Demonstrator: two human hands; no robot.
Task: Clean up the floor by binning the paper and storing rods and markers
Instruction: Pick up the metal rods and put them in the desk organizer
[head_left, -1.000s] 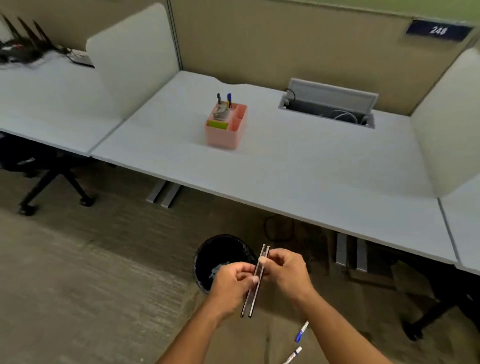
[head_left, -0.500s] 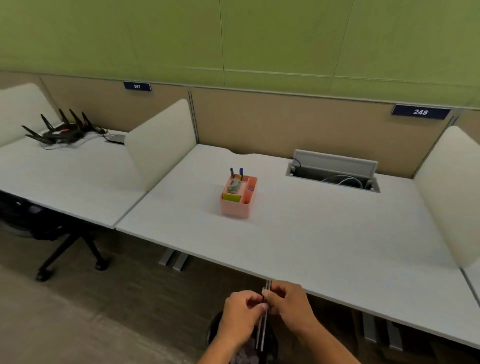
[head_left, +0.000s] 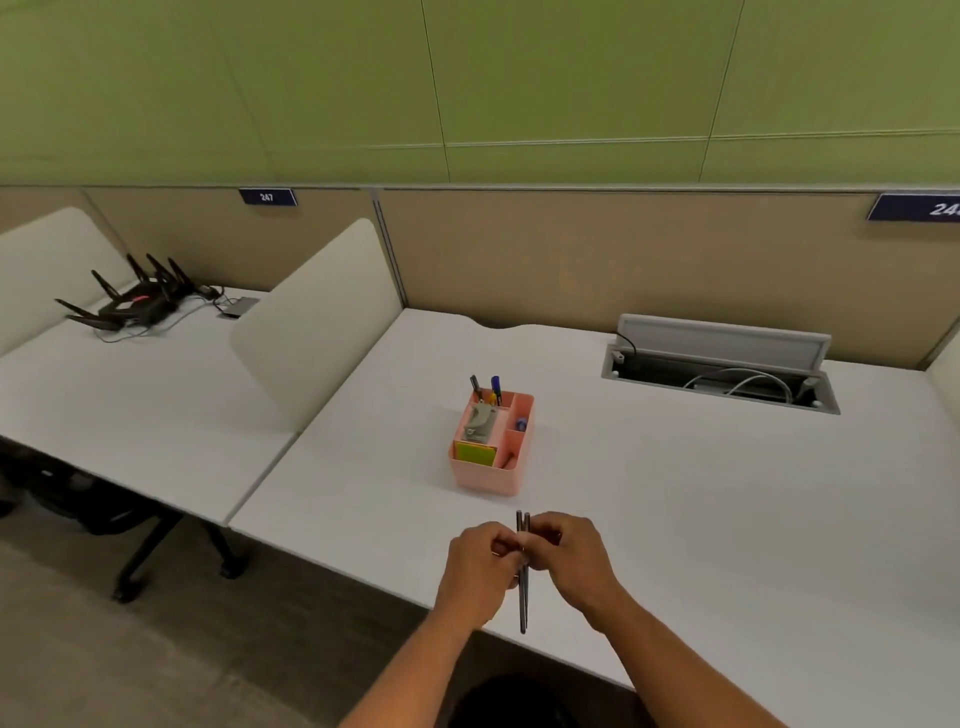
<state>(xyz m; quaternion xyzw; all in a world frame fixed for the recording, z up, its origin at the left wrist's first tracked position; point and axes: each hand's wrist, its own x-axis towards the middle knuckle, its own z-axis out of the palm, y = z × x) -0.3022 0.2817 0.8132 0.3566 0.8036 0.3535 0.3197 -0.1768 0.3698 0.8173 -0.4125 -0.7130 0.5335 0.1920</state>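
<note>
Raised above the desk (head_left: 675, 519), rods (head_left: 523, 597) stay pinched between left hand (head_left: 480, 569) and right hand (head_left: 574, 561).

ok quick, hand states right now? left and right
Left hand: closed, fingers pinching the two rods.
Right hand: closed on the same two rods, held upright over the desk edge.

Two thin rods (head_left: 523, 597) look like dull metal, the pink organiser (head_left: 488, 475) matt plastic, the desk (head_left: 701, 509) smooth matt white

White desks (head_left: 675, 499) with dividers (head_left: 317, 317) stand before a green wall (head_left: 467, 78).
</note>
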